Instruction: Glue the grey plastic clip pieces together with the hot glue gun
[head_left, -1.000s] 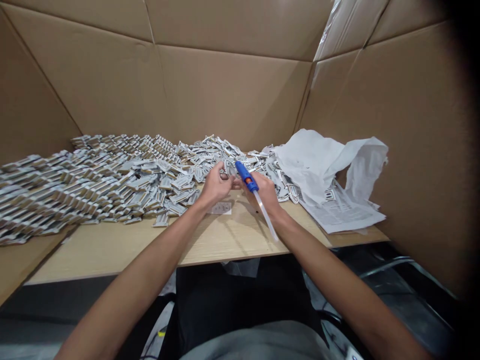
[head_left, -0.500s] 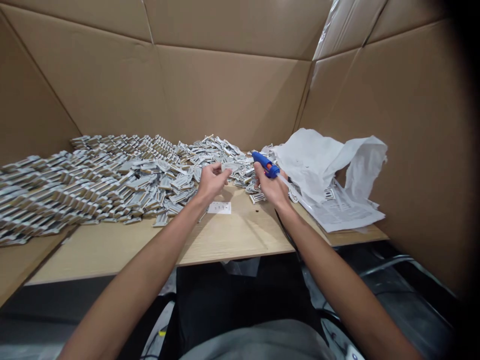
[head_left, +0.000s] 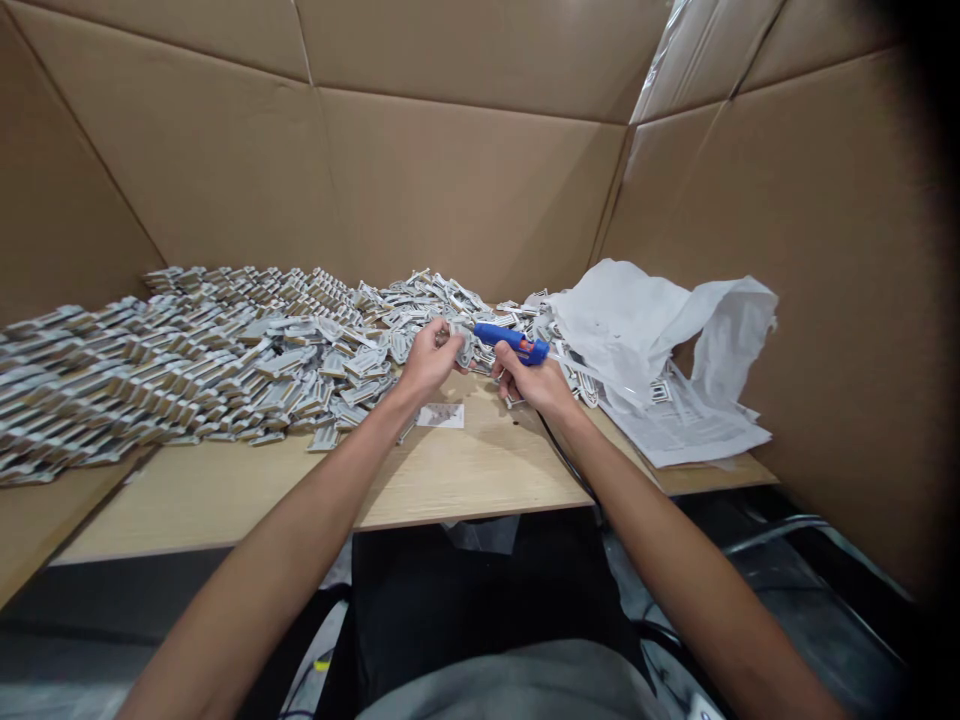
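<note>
My right hand [head_left: 536, 380] is wrapped round a blue hot glue gun [head_left: 511, 342], with a clear glue stick [head_left: 581, 368] sticking out of its back end and a dark cord below. The gun's nozzle points left, close to a small grey-white flat cutout piece [head_left: 460, 346] pinched in my left hand [head_left: 431, 355]. Whether the nozzle touches the piece I cannot tell. Beneath my left hand a small white card [head_left: 441, 415] lies on the wooden tabletop [head_left: 450, 480].
Rows of stacked grey-white pieces [head_left: 135, 380] cover the left side, with a loose heap [head_left: 431, 295] behind my hands. White crumpled sheeting [head_left: 622, 310] and printed paper [head_left: 697, 435] lie at right. Cardboard walls [head_left: 472, 190] enclose the table's back and sides.
The glue gun has swung from pointing up and away to pointing left, and its nozzle is now by my left hand. My left hand has barely moved.
</note>
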